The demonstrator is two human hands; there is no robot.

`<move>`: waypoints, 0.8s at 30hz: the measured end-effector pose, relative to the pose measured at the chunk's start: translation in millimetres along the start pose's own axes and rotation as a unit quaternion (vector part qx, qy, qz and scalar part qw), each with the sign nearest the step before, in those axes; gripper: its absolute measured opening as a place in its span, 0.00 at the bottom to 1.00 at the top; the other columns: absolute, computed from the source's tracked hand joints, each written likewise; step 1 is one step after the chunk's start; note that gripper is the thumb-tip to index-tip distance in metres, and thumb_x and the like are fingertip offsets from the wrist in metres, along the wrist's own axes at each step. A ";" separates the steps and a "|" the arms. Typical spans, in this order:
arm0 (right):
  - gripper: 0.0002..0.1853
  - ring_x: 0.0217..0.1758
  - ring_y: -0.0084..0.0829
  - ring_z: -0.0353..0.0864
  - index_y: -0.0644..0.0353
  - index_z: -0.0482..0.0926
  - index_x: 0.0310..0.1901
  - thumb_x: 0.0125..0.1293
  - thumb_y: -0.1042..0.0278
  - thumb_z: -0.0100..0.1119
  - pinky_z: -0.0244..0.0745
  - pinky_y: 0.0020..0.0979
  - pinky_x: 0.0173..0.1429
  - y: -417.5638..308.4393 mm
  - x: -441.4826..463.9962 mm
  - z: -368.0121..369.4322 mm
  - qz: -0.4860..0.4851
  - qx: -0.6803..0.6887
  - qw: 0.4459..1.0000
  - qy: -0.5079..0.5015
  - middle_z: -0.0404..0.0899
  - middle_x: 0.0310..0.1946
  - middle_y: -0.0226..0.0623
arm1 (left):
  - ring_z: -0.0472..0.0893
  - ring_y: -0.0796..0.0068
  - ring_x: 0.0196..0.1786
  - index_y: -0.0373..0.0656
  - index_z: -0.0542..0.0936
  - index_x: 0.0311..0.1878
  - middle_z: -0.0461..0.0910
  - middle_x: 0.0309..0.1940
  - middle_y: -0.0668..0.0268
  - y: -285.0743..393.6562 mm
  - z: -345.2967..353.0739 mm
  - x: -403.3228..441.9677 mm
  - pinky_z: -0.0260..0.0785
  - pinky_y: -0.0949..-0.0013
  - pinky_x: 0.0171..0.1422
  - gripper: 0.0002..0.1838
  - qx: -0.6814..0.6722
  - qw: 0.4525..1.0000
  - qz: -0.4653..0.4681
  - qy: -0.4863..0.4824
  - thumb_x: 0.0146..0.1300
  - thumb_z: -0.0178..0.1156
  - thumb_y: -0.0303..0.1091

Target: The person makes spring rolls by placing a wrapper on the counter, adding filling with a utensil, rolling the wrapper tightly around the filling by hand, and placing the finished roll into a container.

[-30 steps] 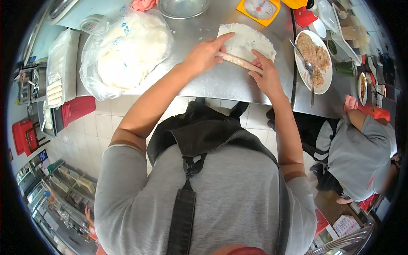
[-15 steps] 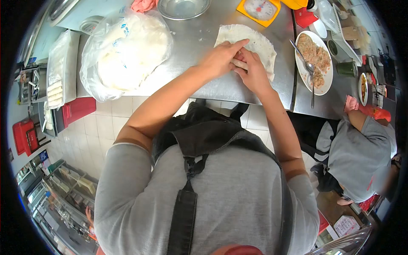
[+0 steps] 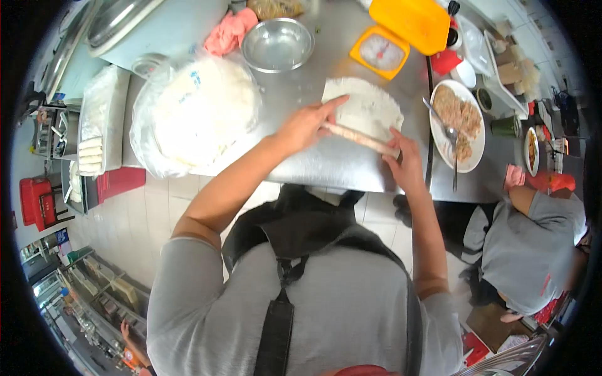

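A pale, floury sheet (image 3: 367, 108) lies flat on the steel counter. Along its near edge runs a long, thin, speckled pale-brown roll (image 3: 359, 137), slanting down to the right; whether it is filling or folded sheet I cannot tell. My left hand (image 3: 306, 127) pinches the roll's left end, one finger stretched over the sheet's left edge. At the other end, my right hand (image 3: 407, 164) has its thumb and fingers around the tip. An oval white plate (image 3: 476, 150) of minced filling (image 3: 461, 111), with a spoon (image 3: 451, 133) in it, stands to the right.
Left of my hands is a plastic-wrapped mass of white dough (image 3: 197, 116), beside a tray (image 3: 116, 141) of white rolls. A metal bowl (image 3: 278, 45), pink cloth (image 3: 231, 31) and yellow scale (image 3: 380, 52) stand behind. Another person (image 3: 527, 244) is at the right.
My hands were together over the middle of the roll; they have moved apart to its two ends, uncovering it. The view has tilted, showing more of the counter's far side.
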State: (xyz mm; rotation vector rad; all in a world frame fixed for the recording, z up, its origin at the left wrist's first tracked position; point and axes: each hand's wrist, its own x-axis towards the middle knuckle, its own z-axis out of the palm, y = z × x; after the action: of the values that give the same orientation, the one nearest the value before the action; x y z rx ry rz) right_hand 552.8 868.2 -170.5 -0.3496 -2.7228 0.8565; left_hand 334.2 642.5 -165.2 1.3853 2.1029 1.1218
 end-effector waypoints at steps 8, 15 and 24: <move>0.17 0.41 0.31 0.81 0.60 0.87 0.52 0.60 0.73 0.76 0.76 0.29 0.45 32.7 -0.8 -6.0 0.163 0.143 0.975 -0.048 0.84 0.39 0.36 | 0.82 0.71 0.40 0.55 0.63 0.81 0.80 0.36 0.68 -38.0 6.6 12.3 0.77 0.67 0.55 0.49 -0.166 0.985 -0.037 -0.001 0.57 0.72 0.18; 0.09 0.40 0.36 0.81 0.60 0.88 0.46 0.67 0.67 0.70 0.76 0.33 0.45 35.3 14.2 -0.4 0.149 0.056 0.987 0.028 0.82 0.41 0.39 | 0.78 0.72 0.48 0.53 0.71 0.77 0.82 0.38 0.70 -21.5 -1.3 12.0 0.75 0.68 0.56 0.40 -0.070 0.992 -0.074 0.074 0.62 0.71 0.22; 0.15 0.50 0.46 0.79 0.56 0.88 0.50 0.60 0.76 0.71 0.76 0.42 0.56 -18.4 42.2 30.5 -0.081 0.050 0.993 0.071 0.83 0.46 0.39 | 0.79 0.63 0.57 0.58 0.66 0.80 0.89 0.52 0.72 6.7 21.5 25.2 0.77 0.61 0.62 0.44 -0.074 0.997 0.023 0.029 0.61 0.68 0.20</move>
State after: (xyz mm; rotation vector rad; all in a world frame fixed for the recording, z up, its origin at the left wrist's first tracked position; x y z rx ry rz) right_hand 500.9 850.5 -176.3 -0.1590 -2.5270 0.8824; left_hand 341.7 675.1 -170.3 1.3534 1.9903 1.3220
